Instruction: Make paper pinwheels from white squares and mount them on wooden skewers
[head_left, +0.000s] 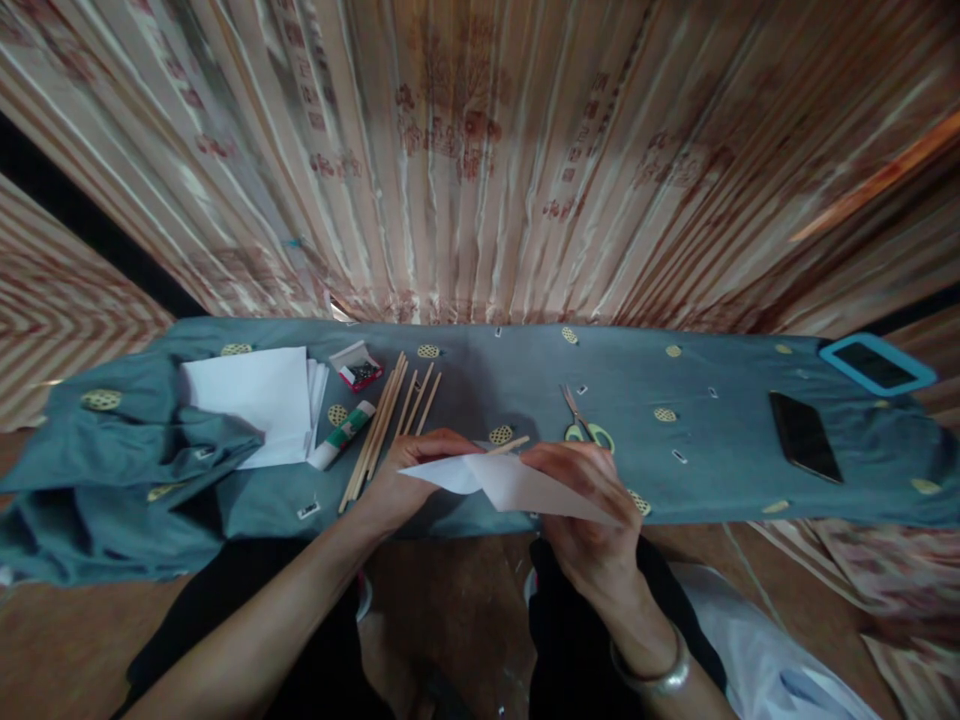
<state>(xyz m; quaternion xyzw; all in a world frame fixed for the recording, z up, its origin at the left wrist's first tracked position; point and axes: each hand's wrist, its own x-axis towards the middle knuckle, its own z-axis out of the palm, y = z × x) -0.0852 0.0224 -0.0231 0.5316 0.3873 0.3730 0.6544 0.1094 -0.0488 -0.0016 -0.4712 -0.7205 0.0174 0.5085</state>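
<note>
A folded sheet of white paper (517,485) is held between my two hands over the front edge of the cloth-covered table. My left hand (401,475) closes on its left side, with the fingertips partly hidden behind the sheet. On the other side, my right hand (592,490) grips the paper with curled fingers. A thin wooden stick (511,445) shows just above the paper, close to my right fingers; the rest of it is hidden. Scissors with pale green handles (581,428) lie just beyond my right hand. Several wooden sticks (380,425) lie beside my left hand.
Stacked white paper (259,395), a green-and-white tube (343,436) and a small red-and-white box (357,367) of small dark pieces are at left. At right lie a black phone (805,436) and a blue-framed tablet (877,363). A curtain (480,200) hangs behind the table.
</note>
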